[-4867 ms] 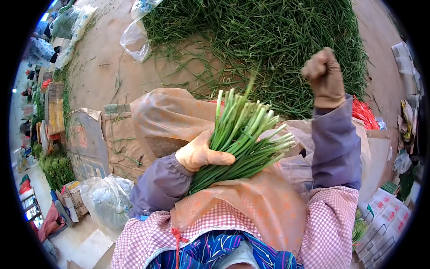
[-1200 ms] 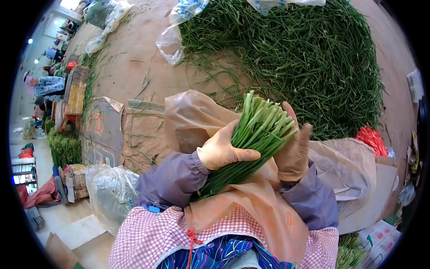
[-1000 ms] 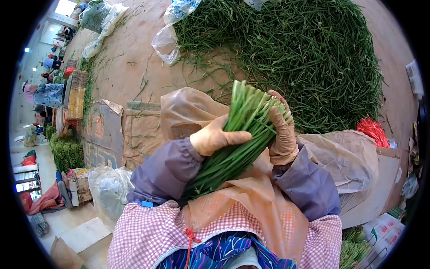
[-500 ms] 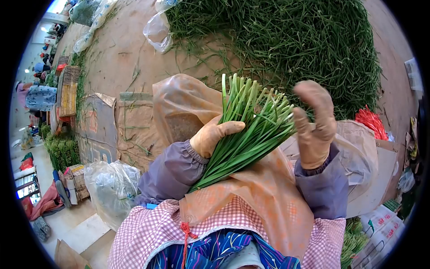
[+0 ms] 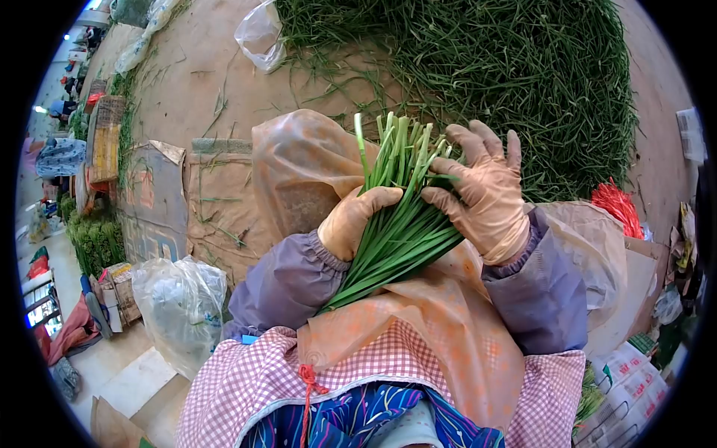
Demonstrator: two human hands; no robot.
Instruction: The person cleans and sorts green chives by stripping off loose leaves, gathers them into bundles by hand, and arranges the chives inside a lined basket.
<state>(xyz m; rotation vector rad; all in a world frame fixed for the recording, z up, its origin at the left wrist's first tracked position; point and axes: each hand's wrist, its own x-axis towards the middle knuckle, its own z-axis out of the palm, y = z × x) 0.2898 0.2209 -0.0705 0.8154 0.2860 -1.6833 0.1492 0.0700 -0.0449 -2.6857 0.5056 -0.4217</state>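
Observation:
A bunch of green chives lies slantwise over my lap, its pale cut ends pointing up and away from me. My left hand, in a tan glove, is wrapped round the bunch from the left with the thumb across the front. On the right side of the bunch, my gloved right hand has its fingers spread, and its thumb and index fingertips rest at the stalks. A translucent orange-patterned sheet covers my lap beneath the chives, over a pink checked apron.
A large heap of loose chives covers the floor ahead. Red plastic strips lie at the right. A clear plastic bag and flattened cardboard are on the left. Yellow crates and other people are at the far left.
My right hand has moved left from beside the bunch to its stalks, fingers now spread. My left hand keeps hold of the chives. The view has shifted slightly.

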